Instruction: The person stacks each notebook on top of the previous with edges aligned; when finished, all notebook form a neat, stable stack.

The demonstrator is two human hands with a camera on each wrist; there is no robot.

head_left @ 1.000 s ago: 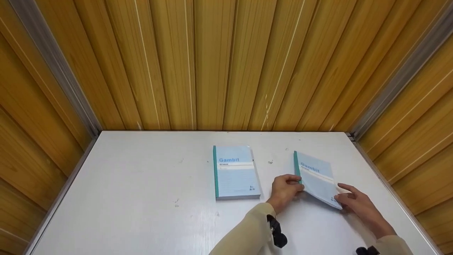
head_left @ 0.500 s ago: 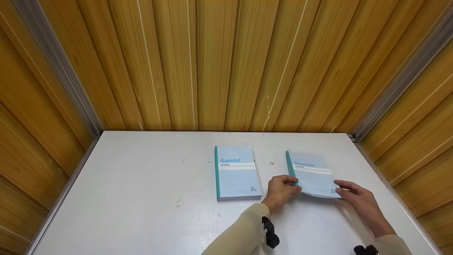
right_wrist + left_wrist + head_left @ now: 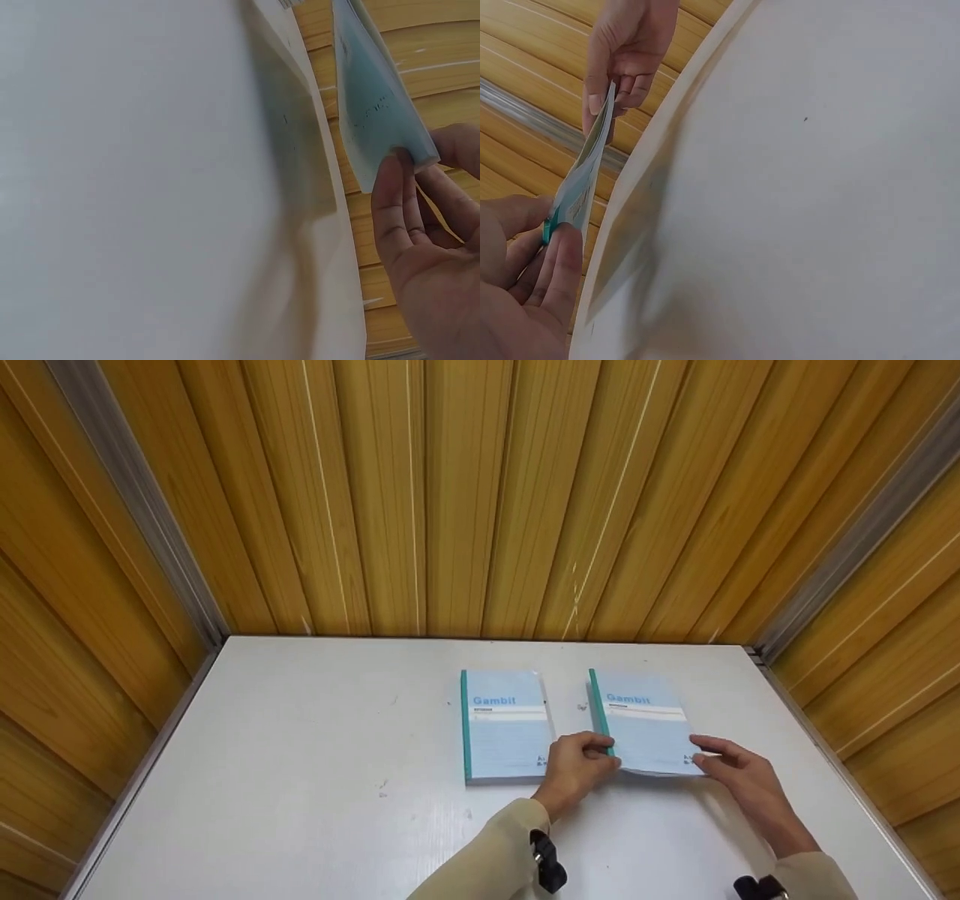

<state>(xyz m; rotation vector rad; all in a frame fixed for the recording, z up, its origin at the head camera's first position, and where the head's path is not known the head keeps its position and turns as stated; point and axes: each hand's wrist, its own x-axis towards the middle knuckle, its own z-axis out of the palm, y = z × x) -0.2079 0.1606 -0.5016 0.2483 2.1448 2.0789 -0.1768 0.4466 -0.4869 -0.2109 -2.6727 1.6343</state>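
Both hands hold one light-blue notebook (image 3: pixel 646 735) with a green spine and "Gambit" on its cover. My left hand (image 3: pixel 576 769) pinches the lower spine corner; in the left wrist view its fingers (image 3: pixel 564 266) lie under the green spine strip. At the opposite lower corner my right hand (image 3: pixel 742 776) pinches the notebook, thumb on one face and fingers (image 3: pixel 390 199) on the other. Both wrist views show the notebook raised off the table, with a shadow beneath. To its left a matching notebook (image 3: pixel 504 735) lies on the table, its lower right corner overlapped by my left hand.
The white table (image 3: pixel 315 750) has small dark scuffs on its top. Yellow wood-look panels (image 3: pixel 450 495) stand behind it and on both sides, with grey metal posts (image 3: pixel 161 510) at the corners.
Both hands have carried the held notebook left, nearer to the lying one. Its lower right corner has swung up, so it now sits straighter. The grips stay the same.
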